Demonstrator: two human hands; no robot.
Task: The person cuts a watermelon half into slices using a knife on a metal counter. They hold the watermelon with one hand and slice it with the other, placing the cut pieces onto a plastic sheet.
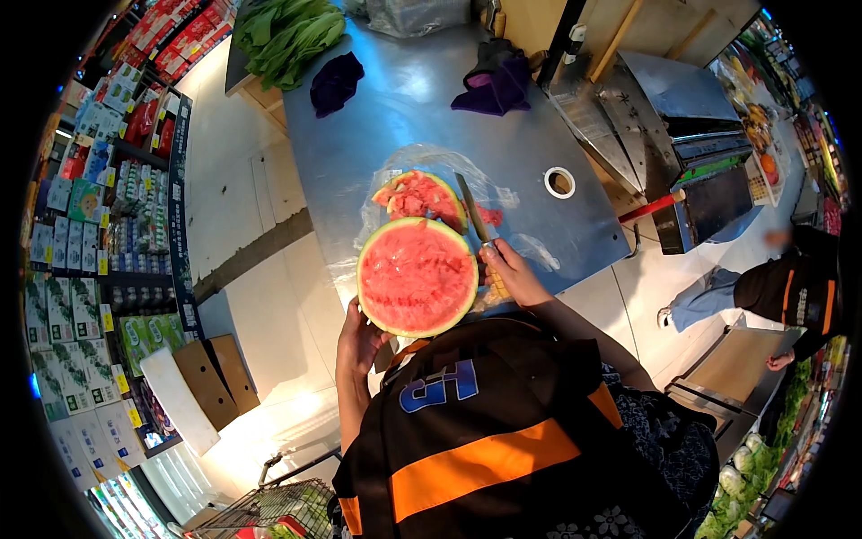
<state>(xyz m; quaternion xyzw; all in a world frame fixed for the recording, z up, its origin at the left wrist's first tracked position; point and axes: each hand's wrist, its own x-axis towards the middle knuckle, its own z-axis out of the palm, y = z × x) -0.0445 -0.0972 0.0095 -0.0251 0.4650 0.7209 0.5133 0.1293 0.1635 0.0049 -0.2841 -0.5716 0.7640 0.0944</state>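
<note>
A large cut watermelon half, its red flesh facing up, is at the near edge of the metal table. My left hand grips its lower left rind. In my right hand is a kitchen knife with a yellowish handle, its blade pointing away from me. The fingers of that hand also reach the half's right side. Just beyond the half lies a broken watermelon piece with ragged flesh, on clear plastic film. Red flesh scraps lie right of the blade.
Across the metal table are two dark purple cloths, leafy greens and a roll of tape. A metal stand adjoins on the right. Another person stands farther right. Stocked shelves line the left.
</note>
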